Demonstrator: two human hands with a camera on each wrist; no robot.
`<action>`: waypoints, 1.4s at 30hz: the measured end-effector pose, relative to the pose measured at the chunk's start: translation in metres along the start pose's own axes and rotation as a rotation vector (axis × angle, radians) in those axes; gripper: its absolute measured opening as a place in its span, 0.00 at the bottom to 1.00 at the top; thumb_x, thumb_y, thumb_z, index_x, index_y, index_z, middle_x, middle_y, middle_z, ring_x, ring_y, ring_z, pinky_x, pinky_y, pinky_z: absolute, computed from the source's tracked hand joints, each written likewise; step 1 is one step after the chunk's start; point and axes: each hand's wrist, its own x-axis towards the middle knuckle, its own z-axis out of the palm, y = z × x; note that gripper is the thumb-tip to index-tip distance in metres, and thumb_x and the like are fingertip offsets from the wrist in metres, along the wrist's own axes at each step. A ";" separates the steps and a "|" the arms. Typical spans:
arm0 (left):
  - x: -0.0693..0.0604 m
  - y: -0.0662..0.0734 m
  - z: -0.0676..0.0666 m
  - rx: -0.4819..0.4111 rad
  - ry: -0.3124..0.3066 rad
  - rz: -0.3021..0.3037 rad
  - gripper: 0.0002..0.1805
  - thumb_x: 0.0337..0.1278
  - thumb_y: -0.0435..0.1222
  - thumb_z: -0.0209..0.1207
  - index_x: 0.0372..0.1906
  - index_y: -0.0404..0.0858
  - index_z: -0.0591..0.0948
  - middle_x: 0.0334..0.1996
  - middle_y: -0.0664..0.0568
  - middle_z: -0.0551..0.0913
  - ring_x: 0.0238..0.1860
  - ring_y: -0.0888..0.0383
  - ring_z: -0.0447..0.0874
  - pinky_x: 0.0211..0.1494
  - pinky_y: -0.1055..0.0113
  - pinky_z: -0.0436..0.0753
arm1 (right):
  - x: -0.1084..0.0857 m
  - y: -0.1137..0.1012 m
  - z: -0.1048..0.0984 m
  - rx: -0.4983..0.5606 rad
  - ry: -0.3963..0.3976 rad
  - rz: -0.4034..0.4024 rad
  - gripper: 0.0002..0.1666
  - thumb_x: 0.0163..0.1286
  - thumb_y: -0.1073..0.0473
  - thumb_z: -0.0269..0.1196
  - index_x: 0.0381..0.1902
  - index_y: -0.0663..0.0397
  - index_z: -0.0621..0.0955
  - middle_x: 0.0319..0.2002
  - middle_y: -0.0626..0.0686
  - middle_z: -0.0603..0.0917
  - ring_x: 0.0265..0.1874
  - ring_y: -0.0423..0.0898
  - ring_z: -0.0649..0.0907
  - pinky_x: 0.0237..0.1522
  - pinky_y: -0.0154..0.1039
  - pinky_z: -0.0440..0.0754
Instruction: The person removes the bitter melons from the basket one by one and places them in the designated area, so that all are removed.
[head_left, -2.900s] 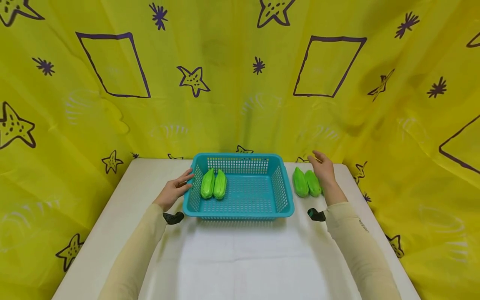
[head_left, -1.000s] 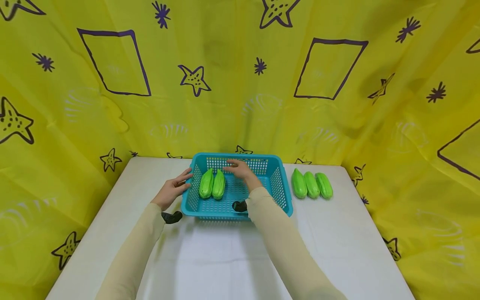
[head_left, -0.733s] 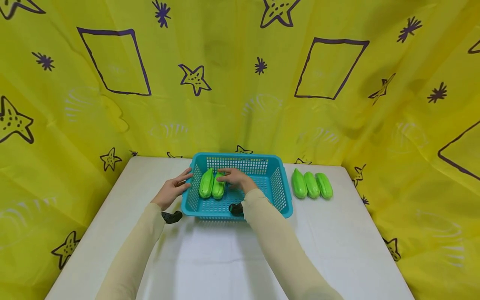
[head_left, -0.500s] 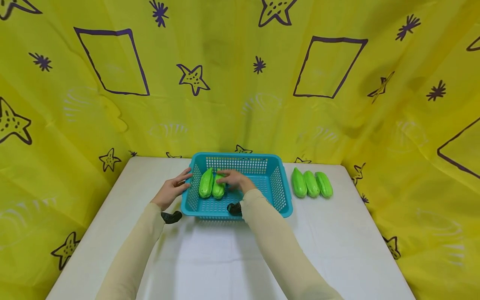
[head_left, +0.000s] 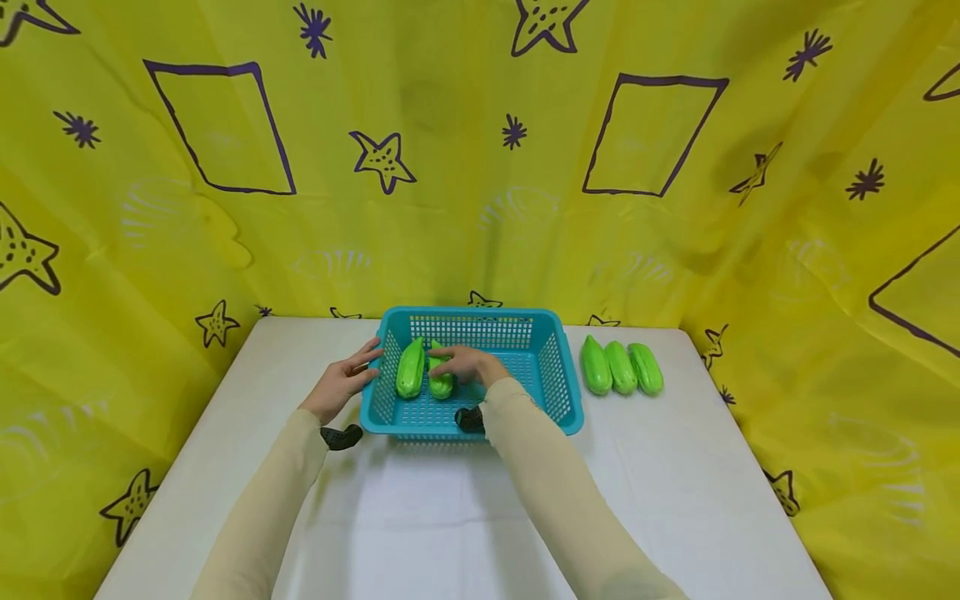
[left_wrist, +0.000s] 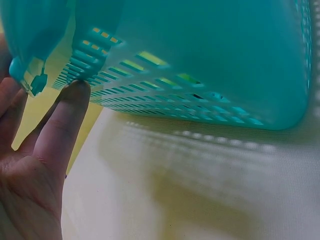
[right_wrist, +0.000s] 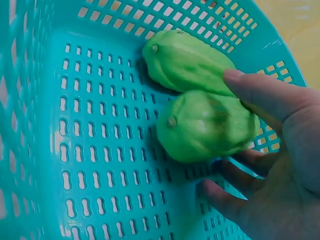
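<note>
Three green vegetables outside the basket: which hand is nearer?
Right. The right hand is inside the basket, left of the three vegetables; the left hand is farther left, at the basket's left side.

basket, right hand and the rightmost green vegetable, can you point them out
Basket [head_left: 420, 431]: head view, on its near rim.
Right hand [head_left: 467, 364]: head view, on the back of the hand.
Rightmost green vegetable [head_left: 646, 369]: head view, on the middle of its upper side.

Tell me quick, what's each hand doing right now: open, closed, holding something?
Left hand: open, touching the side of the basket.
Right hand: gripping a green vegetable inside the basket.
</note>
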 end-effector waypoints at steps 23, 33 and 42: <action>0.010 -0.029 -0.006 0.013 0.012 0.024 0.30 0.71 0.39 0.55 0.73 0.36 0.65 0.77 0.57 0.51 0.75 0.47 0.51 0.67 0.50 0.67 | -0.002 0.012 -0.017 0.003 0.165 0.072 0.29 0.69 0.59 0.64 0.67 0.47 0.75 0.73 0.57 0.61 0.57 0.55 0.76 0.56 0.51 0.78; 0.012 -0.029 -0.007 0.031 0.022 0.019 0.30 0.71 0.40 0.55 0.73 0.35 0.64 0.77 0.58 0.51 0.75 0.47 0.52 0.67 0.51 0.68 | -0.011 0.011 -0.020 -0.063 0.223 0.016 0.30 0.70 0.52 0.64 0.68 0.49 0.74 0.73 0.58 0.61 0.67 0.58 0.68 0.61 0.52 0.73; 0.012 -0.028 -0.007 0.034 0.025 -0.002 0.30 0.71 0.40 0.55 0.73 0.37 0.65 0.77 0.61 0.51 0.75 0.49 0.53 0.66 0.51 0.68 | -0.015 0.013 -0.028 -0.078 0.255 -0.014 0.25 0.72 0.54 0.62 0.65 0.49 0.76 0.71 0.57 0.66 0.63 0.56 0.72 0.57 0.51 0.75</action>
